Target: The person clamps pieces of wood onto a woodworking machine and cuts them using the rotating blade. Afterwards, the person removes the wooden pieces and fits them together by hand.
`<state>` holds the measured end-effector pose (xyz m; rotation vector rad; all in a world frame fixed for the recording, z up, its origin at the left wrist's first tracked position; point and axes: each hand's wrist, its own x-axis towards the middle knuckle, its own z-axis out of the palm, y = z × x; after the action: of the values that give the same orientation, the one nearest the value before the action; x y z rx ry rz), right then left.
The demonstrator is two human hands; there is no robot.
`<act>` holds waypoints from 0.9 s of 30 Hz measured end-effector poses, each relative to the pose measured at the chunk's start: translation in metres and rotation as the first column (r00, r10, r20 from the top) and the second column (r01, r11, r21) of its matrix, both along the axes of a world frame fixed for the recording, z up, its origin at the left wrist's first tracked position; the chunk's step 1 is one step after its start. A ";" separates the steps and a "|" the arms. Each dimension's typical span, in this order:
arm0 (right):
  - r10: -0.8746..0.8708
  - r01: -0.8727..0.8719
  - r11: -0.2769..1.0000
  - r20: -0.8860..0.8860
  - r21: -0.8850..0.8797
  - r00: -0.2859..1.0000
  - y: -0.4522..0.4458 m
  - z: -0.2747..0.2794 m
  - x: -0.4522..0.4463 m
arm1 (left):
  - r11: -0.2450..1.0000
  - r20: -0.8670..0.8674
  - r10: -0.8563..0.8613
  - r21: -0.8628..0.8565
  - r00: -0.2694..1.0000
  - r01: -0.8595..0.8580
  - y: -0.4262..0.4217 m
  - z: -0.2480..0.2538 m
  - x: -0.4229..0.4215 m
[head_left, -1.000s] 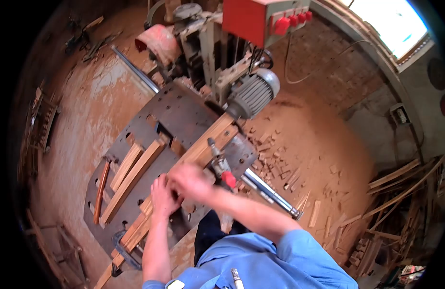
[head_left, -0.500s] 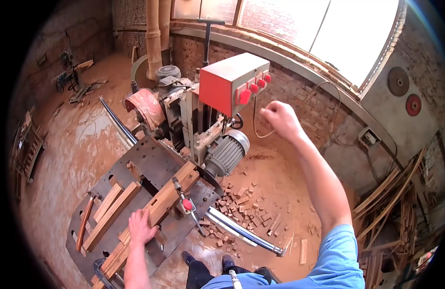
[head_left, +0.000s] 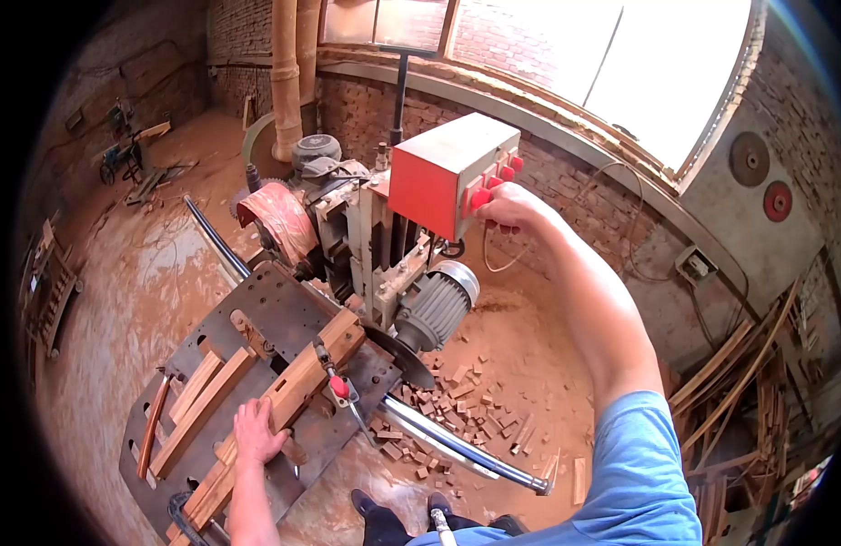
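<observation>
Where the sawdust-strewn floor [head_left: 366,487] meets the shoes, a dark metal table [head_left: 279,314], pierced with holes, stands slantwise; beyond it are a grey motor [head_left: 438,307], a brick wall [head_left: 575,218] and a bright window [head_left: 666,82]. Along the table runs a long wooden workpiece [head_left: 302,375], directly under the left hand [head_left: 256,431], which rests at its edge with fingers loosely extended. Farther off, the red-sided control box [head_left: 427,187] is at the end of the outstretched right arm; the right hand [head_left: 516,207] has curled fingers at its nearest knob, though whether they grasp or press I cannot tell. Counted outward: two clamps, one brown handle [head_left: 155,428], two loose wooden bars [head_left: 205,414], four red knobs [head_left: 481,197], two wall discs [head_left: 750,158].
</observation>
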<state>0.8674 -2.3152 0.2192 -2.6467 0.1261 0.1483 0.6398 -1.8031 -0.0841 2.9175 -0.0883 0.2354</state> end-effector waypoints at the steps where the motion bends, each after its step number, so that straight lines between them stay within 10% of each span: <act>1: 0.034 -0.011 0.987 0.141 -0.161 0.989 0.003 -0.005 0.001 | 1.000 0.004 0.004 -0.002 1.000 -0.004 0.004 -0.002 0.003; 4: 0.229 0.066 0.814 0.424 -0.577 0.876 0.002 -0.031 -0.001 | 1.000 0.001 0.007 -0.013 1.000 -0.007 0.006 -0.009 0.004; 9: 0.000 0.002 1.000 0.061 -0.020 0.998 -0.027 0.007 -0.027 | 1.000 0.028 -0.003 0.015 1.000 0.003 0.011 -0.010 0.009; 11: 0.035 0.065 0.976 0.444 -0.207 0.895 -0.047 -0.004 -0.013 | 1.000 0.010 0.003 -0.003 1.000 -0.003 0.011 -0.009 0.010; 17: 0.081 0.006 0.984 0.473 -0.180 0.877 -0.059 -0.048 0.033 | 0.999 0.038 -0.040 0.035 0.998 0.039 0.017 -0.017 0.014; 19: 0.359 -0.065 0.909 0.690 -0.413 0.628 -0.066 -0.066 0.042 | 0.999 0.010 -0.035 0.023 0.999 0.034 0.019 -0.014 0.015; 20: -0.127 -0.055 0.945 0.515 0.322 0.848 -0.055 -0.061 0.035 | 0.999 0.019 -0.031 0.034 0.999 0.031 0.019 -0.013 0.017; 27: -0.394 0.099 0.796 0.388 0.597 0.833 -0.069 -0.058 0.043 | 1.000 -0.056 -0.013 -0.028 0.998 0.012 0.024 -0.011 0.021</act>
<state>0.9108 -2.3838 0.1614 -1.9691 0.2287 -0.5199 0.6607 -1.7795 -0.0949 2.8923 -0.0933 0.1510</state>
